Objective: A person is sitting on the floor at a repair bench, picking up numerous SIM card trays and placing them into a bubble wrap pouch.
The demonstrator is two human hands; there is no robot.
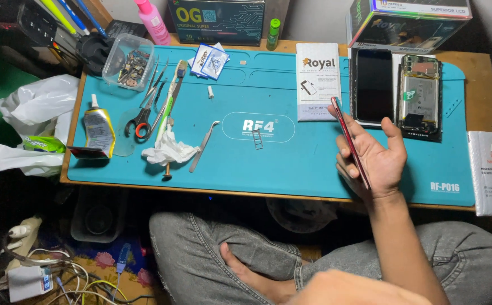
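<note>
One red-edged phone (350, 141) was in hand, seen edge-on and tilted, its upper end pointing toward the back of the tabletop (291, 164). The right hand (373, 155) held it above the teal mat — fingers (344, 161) curled against its left face, thumb (394, 133) raised on the other side, so the hand was clamped on the phone. Two more phones lay just beyond it on the mat: one dark-screened (373, 85), one with its back opened (419, 96). One white booklet (317, 81) lay to their left. Further left sat one pair of scissors (140, 121), one metal tweezer (203, 146), one crumpled tissue (168, 150) and one glue tube (98, 131). The left hand (347, 288) was a blurred shape at the bottom edge — its fingers could not be made out.
</note>
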